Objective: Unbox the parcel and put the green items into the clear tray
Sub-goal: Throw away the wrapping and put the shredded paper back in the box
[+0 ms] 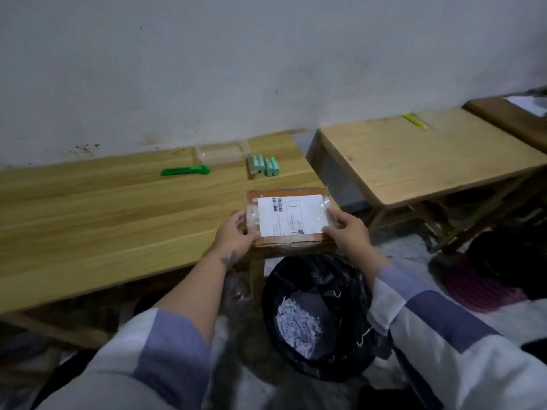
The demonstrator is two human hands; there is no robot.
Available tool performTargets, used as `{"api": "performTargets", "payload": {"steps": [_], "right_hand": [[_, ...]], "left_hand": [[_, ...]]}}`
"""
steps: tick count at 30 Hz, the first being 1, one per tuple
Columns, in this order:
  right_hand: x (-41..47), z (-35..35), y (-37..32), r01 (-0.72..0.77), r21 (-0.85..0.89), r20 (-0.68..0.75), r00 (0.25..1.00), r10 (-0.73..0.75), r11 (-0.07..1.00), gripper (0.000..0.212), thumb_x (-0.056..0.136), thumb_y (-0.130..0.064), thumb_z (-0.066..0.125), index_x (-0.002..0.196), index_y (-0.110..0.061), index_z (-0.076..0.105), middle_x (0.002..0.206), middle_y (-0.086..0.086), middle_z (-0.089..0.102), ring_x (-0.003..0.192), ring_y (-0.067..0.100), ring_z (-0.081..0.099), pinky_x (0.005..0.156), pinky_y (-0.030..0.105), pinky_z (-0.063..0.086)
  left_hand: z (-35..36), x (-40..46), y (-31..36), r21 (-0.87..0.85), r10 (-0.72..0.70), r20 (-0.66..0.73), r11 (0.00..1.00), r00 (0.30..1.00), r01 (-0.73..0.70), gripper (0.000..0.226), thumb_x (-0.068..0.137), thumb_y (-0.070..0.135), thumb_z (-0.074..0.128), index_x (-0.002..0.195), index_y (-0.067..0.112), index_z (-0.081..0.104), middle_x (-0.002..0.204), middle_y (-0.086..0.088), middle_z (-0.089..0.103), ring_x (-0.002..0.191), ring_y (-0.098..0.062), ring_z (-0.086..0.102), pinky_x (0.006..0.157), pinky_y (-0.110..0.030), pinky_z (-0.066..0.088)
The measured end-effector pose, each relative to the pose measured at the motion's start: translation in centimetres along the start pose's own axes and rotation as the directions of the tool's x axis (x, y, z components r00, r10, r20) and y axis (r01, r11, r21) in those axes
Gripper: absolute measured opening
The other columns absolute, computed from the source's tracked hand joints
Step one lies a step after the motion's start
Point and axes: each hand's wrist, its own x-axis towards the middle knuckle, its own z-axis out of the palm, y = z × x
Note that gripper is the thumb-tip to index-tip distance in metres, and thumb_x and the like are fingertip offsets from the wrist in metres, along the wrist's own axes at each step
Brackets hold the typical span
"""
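Black-lined waste bin sits on the floor right below the parcel, shredded paper inside. Green box cutter lies on the table well left of the tray, long axis running left-right. Second table stands to the right across a gap, with a yellow item near its far edge. Wall runs behind everything.

Parcel, a flat brown cardboard box with white shipping label facing up and clear tape over it, is at the table's near right corner, long axis left-right, label barcode toward the far left. Left hand grips its left edge, thumb on top; right hand grips the right edge, fingers curled over the top. Whether it rests on the table or is lifted, can't tell.

Clear tray sits at the far edge by the wall. Green items, a small cluster of pale-green tubes, lie on the table just beside the tray's right front corner, long axes pointing roughly toward the wall.
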Motion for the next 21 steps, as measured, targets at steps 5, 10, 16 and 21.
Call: {"api": "performTargets", "payload": {"steps": [5,10,16,21], "right_hand": [[-2.2,-6.6,5.9,-0.089,0.044,-0.084,0.992,0.093,0.995,0.053,0.077,-0.009,0.069,0.128,-0.017,0.057,0.131,0.004,0.059,0.107,0.011,0.055,0.097,0.030,0.046],[-4.7,-9.7,11.1,-0.167,0.083,-0.149,0.973,0.178,0.982,0.052,0.078,-0.004,0.065,0.128,-0.014,0.057,0.134,0.005,0.056,0.118,0.018,0.053,0.102,0.029,0.041],[-6.0,-10.0,16.6,-0.316,0.075,-0.140,0.936,0.324,0.946,0.052,0.075,-0.003,0.065,0.126,-0.015,0.058,0.129,0.005,0.060,0.116,0.020,0.056,0.098,0.027,0.042],[-5.9,-6.7,21.6,-0.435,-0.043,-0.045,0.900,0.433,0.899,0.054,0.078,-0.006,0.064,0.131,-0.013,0.054,0.132,0.009,0.059,0.119,0.025,0.055,0.100,0.029,0.040]], "left_hand": [[8.2,-2.3,1.3,0.020,0.011,0.118,1.000,0.993,-0.013,0.072,0.077,0.001,0.074,0.141,0.009,0.042,0.141,-0.009,0.050,0.126,-0.021,0.050,0.102,-0.029,0.041],[13.9,-3.9,0.9,0.065,0.001,0.221,0.998,0.975,-0.016,0.071,0.078,0.002,0.074,0.140,0.010,0.042,0.139,-0.007,0.052,0.126,-0.018,0.050,0.099,-0.022,0.039],[18.0,-4.9,-1.9,0.163,-0.114,0.333,0.985,0.936,0.062,0.069,0.081,0.005,0.072,0.142,0.014,0.040,0.143,-0.006,0.048,0.130,-0.022,0.047,0.108,-0.039,0.041],[20.0,-4.6,-7.2,0.250,-0.250,0.327,0.953,0.911,0.172,0.063,0.079,0.006,0.074,0.136,0.014,0.048,0.133,-0.003,0.055,0.116,-0.020,0.056,0.097,-0.033,0.048]]}}
